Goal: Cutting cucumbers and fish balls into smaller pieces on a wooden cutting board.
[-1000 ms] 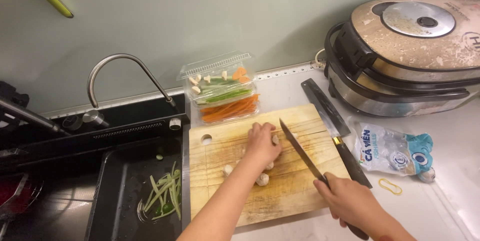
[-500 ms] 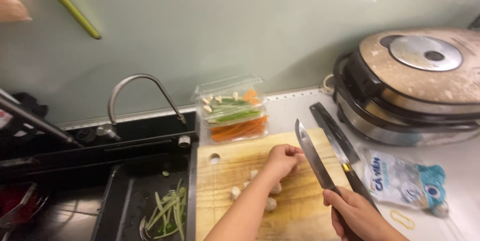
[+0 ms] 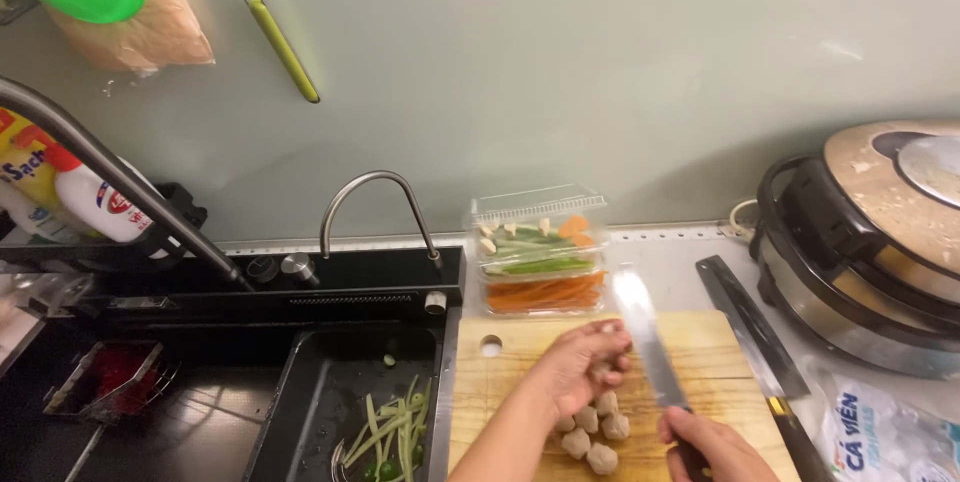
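My left hand [image 3: 578,367] rests with curled fingers on a wooden cutting board [image 3: 515,367], closed over one small beige ball. Several more beige balls [image 3: 594,429] lie in a cluster just below that hand. My right hand [image 3: 706,447], at the bottom edge, grips the handle of a kitchen knife [image 3: 648,340]; its blade is raised, pointing away from me, just right of my left hand's fingers.
A clear tray of cut vegetables [image 3: 540,264] stands behind the board. A second knife [image 3: 762,347] lies right of the board, beside a round cooker [image 3: 865,242] and a plastic bag [image 3: 885,432]. A black sink [image 3: 340,392] with green scraps and a curved faucet [image 3: 375,207] lies on the left.
The view has tilted upward, so board and hands sit lower in frame. The knife blade has swung from a slant to nearly upright, close to my left hand.
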